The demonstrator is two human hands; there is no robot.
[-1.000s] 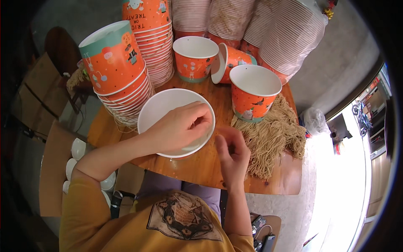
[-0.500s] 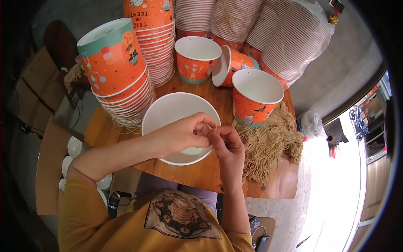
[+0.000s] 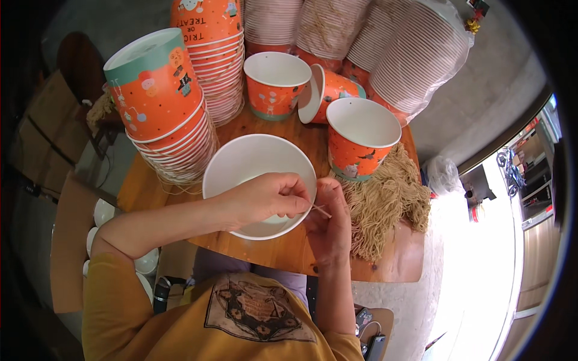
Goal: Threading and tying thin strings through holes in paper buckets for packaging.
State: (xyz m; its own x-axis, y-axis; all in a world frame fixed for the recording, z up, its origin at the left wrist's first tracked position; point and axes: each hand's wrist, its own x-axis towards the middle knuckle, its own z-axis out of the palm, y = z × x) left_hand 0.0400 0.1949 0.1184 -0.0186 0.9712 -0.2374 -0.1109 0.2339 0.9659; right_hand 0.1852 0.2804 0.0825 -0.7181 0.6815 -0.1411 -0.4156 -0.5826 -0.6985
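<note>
A white paper tub [image 3: 259,150] stands upright on the wooden table in front of me, its inside facing up. Over its right rim, my left hand [image 3: 278,195] pinches a thin pale cord [image 3: 321,210] between thumb and fingertips. My right hand [image 3: 330,219] is just outside that rim, fingers curled round the cord; a short end lies across it. Some right fingertips are hidden. To the right lies a heap of tan cords [image 3: 385,207], partly under an orange printed tub [image 3: 363,144].
Stacked orange tubs [image 3: 159,99] with cords rise at left, a second stack [image 3: 211,45] behind. Another upright tub [image 3: 277,90] and a tipped one [image 3: 331,93] stand beyond. Plastic-wrapped tub stacks [image 3: 415,57] line the back. White tubs [image 3: 146,262] sit in a carton at lower left.
The right hand has turned and moved slightly down, showing more of its palm. The cord's end now shows between the hands. My left hand still pinches beside the rim.
</note>
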